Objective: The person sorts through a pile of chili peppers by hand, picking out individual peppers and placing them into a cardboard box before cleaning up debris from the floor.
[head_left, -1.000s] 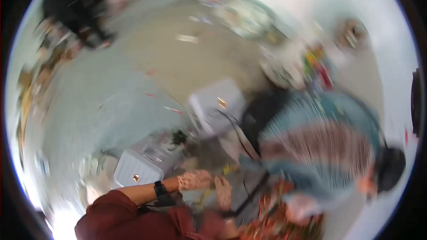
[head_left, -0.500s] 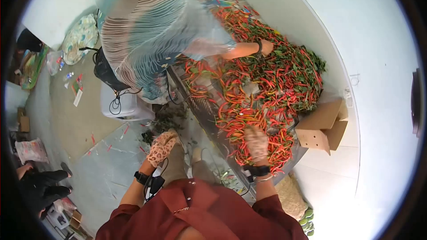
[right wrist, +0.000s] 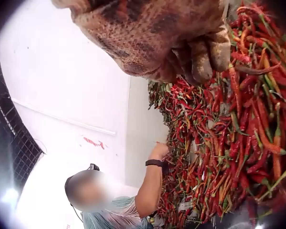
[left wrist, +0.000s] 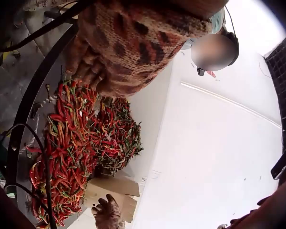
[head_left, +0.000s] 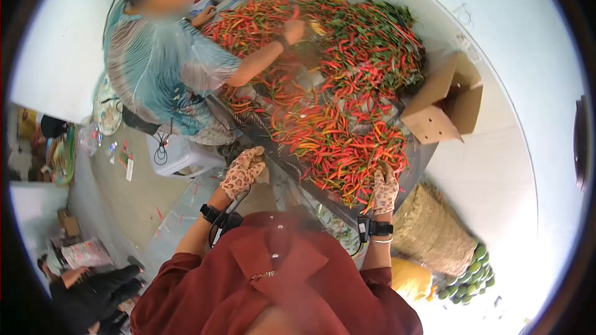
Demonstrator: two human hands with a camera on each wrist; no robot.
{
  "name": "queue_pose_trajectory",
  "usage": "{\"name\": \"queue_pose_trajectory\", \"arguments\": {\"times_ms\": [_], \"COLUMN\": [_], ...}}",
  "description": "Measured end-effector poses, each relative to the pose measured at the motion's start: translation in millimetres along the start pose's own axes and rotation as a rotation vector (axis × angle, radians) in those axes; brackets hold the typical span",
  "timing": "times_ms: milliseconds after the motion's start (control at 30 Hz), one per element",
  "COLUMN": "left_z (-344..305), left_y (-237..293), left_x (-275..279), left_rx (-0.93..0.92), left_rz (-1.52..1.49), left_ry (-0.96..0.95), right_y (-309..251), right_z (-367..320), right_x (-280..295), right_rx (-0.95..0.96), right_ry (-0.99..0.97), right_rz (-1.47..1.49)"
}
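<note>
A wide heap of red chili peppers (head_left: 335,149), some orange, covers a low dark table (head_left: 422,155). My right hand (head_left: 385,192), in a leopard-print knit glove, is at the heap's near right edge, its fingertips right at the chilies. In the right wrist view, its fingers (right wrist: 202,62) bend loosely over the peppers, and nothing shows in them. My left hand (head_left: 243,172), gloved alike, hovers left of the table's front edge, apart from the heap. Its fingers (left wrist: 78,64) hang loosely bent with no object visible in them.
Across the table, a person in a patterned teal shirt (head_left: 167,68) reaches over the heap. Green-leaved chili stalks (head_left: 391,25) pile up at the back. A cardboard box (head_left: 434,111) stands at the right, a woven sack (head_left: 437,229) below it, and a grey plastic stool (head_left: 186,155) at the left.
The head view has swung from the room to the table. Over the last half second my right hand has shifted right along the pile's edge, and my left hand has risen slightly.
</note>
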State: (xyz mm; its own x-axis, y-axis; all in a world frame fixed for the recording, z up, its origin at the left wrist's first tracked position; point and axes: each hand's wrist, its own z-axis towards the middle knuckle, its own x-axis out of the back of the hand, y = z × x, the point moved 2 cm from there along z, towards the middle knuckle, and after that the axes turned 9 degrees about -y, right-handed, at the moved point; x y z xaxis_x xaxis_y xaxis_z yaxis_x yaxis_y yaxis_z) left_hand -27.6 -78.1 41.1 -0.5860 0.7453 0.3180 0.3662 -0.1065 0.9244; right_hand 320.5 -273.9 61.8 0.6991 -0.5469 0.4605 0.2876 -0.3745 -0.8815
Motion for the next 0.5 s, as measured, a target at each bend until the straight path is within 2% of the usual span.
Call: {"name": "queue_pose_trajectory", "arguments": {"times_ms": [33,67,167,200,300,333,367,433,467,500], "left_z": [1.4,8.8,35.0,47.8,81.1,91.7,101.6,125.0,128.9,141.6], "left_y": [1.1,4.3,-5.4,-12.3,-26.8,-32.2,-35.4,-26.0,21.5,22.7], "left_x": [2.0,3.6,8.5,10.8,14.4,12.3,11.8,3.7,3.3,-2.2], "left_rx": [0.007,0.032,0.046,-0.032,-0.138,-0.090,-0.096,-0.158,-0.181,-0.190], "left_rz": [-0.026,0.019,0.165,0.286,0.348,0.192,0.188,0.135,0.236,0.232], "left_ry": [0.003,-0.011,-0.023,-0.021,-0.099,-0.177,-0.201,-0.324,-0.327,-0.361], "right_y": [5.7,23.2,-0.4,46.0,48.2,45.0,44.9,47.9,36.8,34.1], "right_z": [-9.5,-9.3,-19.8,-18.8,-36.2,-43.0,-48.7,-57.5,-61.1,-68.4], "right_x": [1.9,5.7,12.3,11.6,10.8,5.7,4.0,-1.5,-5.4,-6.6], "right_rx": [-0.045,-0.150,-0.150,-0.141,-0.225,-0.332,-0.345,-0.453,-0.473,-0.491], "right_ry": [0.017,-0.003,0.052,0.087,0.147,0.190,0.212,0.171,0.211,0.241], "right_rz": [-0.011,0.116,-0.020,0.015,0.019,0.318,0.314,0.302,0.289,0.289]}}
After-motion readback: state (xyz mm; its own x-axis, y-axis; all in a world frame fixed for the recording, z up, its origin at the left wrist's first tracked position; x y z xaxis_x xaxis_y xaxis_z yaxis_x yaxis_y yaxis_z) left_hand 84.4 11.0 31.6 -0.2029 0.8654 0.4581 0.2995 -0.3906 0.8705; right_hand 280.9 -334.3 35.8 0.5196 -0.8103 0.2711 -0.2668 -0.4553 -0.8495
